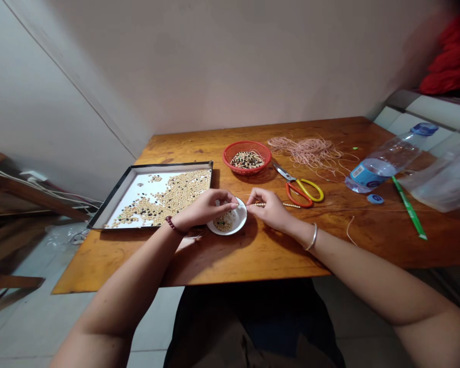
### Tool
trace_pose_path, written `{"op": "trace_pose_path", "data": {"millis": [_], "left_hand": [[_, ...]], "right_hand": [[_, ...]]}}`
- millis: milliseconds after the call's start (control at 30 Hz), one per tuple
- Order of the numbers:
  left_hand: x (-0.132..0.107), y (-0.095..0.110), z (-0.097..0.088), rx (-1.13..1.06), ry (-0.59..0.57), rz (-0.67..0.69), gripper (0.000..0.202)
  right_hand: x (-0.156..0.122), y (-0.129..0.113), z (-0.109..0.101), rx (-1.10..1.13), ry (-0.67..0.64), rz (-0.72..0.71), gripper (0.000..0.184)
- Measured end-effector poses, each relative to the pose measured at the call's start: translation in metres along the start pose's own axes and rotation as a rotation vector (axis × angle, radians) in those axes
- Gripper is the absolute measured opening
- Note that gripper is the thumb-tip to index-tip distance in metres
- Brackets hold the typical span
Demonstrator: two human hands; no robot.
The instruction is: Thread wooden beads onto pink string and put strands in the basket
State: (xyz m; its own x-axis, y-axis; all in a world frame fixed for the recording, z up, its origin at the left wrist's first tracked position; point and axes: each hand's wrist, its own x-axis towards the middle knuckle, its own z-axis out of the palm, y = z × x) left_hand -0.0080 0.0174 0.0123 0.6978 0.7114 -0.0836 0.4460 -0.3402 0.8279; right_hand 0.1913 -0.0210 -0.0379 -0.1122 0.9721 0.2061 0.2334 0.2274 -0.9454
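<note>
Directions are taken clockwise from the white dish point(241, 224), with twelve o'clock toward the wall. Beyond the near edge of the wooden table point(214, 266), the dish is set with small beads point(221, 224), mostly cream, on its nearer left side. Over its far rim, the left hand point(210, 207) is held with thumb and fingertip brought close together; whether a bead is pinched there cannot be told, as the tips are too small to read. A dark red bracelet point(174, 225) is worn on that wrist, a silver bangle point(313, 236) on the other. The right hand point(270, 208) is placed just beside the dish at three o'clock, its fingertips narrowed on a beaded strand point(291, 205), which trails out behind it.

Between nine and ten, cream and dark beads are spread across a dark-rimmed tray point(128, 191). Near three, a bottle cap point(375, 199) is seen on the wood. At two, scissors point(292, 179) are laid with handles parted; farther out, just past two, a leaning bottle point(371, 174) is seen. Between twelve and one, mixed beads are contained in a red basket point(249, 171). Farthest, between one and two, pink thread point(306, 148) is heaped.
</note>
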Motion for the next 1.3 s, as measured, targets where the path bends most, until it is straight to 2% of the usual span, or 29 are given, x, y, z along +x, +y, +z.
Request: {"op": "trace_pose_path", "data": {"millis": [600,1033,1200,1300], "left_hand": [[0.0012,0.0004,0.0006,0.005,0.005,-0.023,0.041],[0.0003,0.0011,0.0049,0.057,0.062,-0.019,0.039],[0.0005,0.0001,0.0076,0.051,0.07,-0.022,0.04],[0.0007,-0.0002,0.0079,0.064,0.072,-0.016,0.042]], "right_hand": [[-0.003,-0.0071,0.0005,-0.015,-0.01,-0.027,0.008],[-0.005,-0.0076,0.0023,0.003,-0.03,-0.02,0.006],[-0.006,-0.0076,0.0014,0.04,-0.11,-0.018,0.025],[-0.0063,-0.0053,0.0016,0.064,-0.113,-0.026,0.022]]}}
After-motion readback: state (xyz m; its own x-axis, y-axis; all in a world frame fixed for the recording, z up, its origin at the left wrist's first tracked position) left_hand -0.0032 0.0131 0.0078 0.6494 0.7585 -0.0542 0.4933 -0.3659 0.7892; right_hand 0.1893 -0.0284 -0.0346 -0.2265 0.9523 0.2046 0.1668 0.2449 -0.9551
